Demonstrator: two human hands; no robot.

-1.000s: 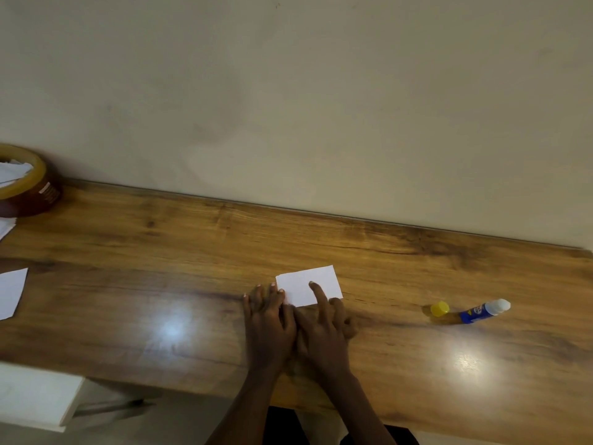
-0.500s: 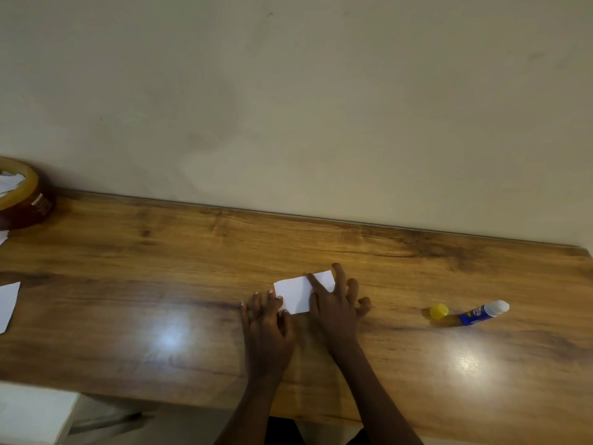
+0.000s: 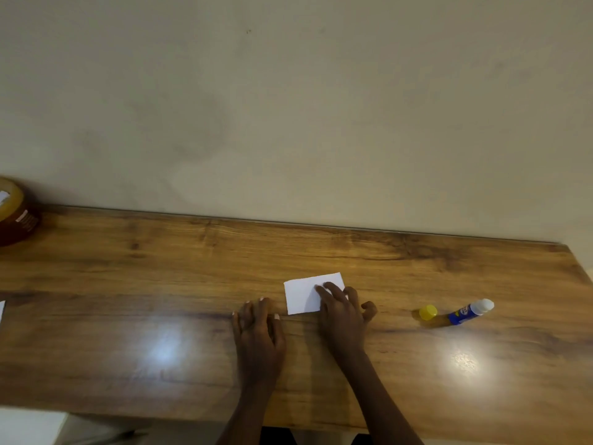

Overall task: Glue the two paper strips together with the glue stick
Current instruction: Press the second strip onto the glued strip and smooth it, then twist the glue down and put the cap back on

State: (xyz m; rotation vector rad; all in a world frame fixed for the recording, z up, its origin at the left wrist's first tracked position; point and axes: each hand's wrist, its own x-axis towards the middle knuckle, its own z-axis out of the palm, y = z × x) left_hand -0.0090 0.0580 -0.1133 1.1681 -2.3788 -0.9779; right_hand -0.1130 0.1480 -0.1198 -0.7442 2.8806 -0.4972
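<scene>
A white piece of paper [image 3: 305, 292] lies flat in the middle of the wooden table [image 3: 160, 268]. My right hand [image 3: 341, 311] rests on its right part, fingers spread and pressing down. My left hand [image 3: 260, 329] lies flat on the bare wood just left of the paper, fingers apart, touching nothing else. To the right lies a blue glue stick [image 3: 470, 311] with its white tip uncovered, on its side. Its yellow cap [image 3: 428, 312] sits beside it on the left. I cannot tell whether the paper is one strip or two stacked.
A brown round container [image 3: 16, 216] holding white paper stands at the far left against the wall. Another white scrap [image 3: 1, 311] shows at the left edge. The wall runs along the table's back; the table's right end is near the glue stick.
My left hand slid off the paper to the left onto bare wood. My right hand moved up and right over the paper's right part. The view shifted to the right.
</scene>
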